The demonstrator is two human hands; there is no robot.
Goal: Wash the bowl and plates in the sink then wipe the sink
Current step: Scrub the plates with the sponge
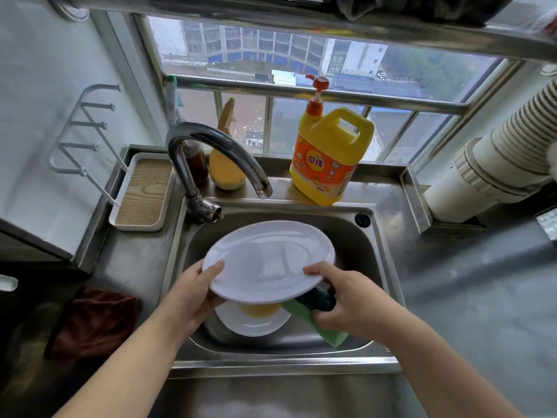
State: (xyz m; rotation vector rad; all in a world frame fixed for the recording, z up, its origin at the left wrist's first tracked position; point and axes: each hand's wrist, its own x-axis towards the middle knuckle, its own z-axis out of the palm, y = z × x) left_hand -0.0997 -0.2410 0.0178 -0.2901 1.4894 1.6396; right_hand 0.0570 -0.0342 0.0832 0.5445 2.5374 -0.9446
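A white plate (pixel 268 260) is held level above the steel sink (pixel 382 267). My left hand (pixel 193 294) grips its left rim, thumb on top and fingers underneath. My right hand (pixel 340 300) holds a green sponge (pixel 319 312) with a dark scouring side against the plate's underside at the right rim, thumb resting on the rim. Below, in the basin, lies a second white plate (pixel 253 324) with a yellow bowl (pixel 260 309) on it, both mostly hidden by the raised plate.
The curved tap (pixel 211 152) arches over the sink's back left, no water running. A yellow detergent jug (pixel 328 155) and a spray bottle (pixel 226 158) stand on the back ledge. A wooden tray (pixel 141 194) sits left; a dark red cloth (pixel 96 321) lies on the left counter.
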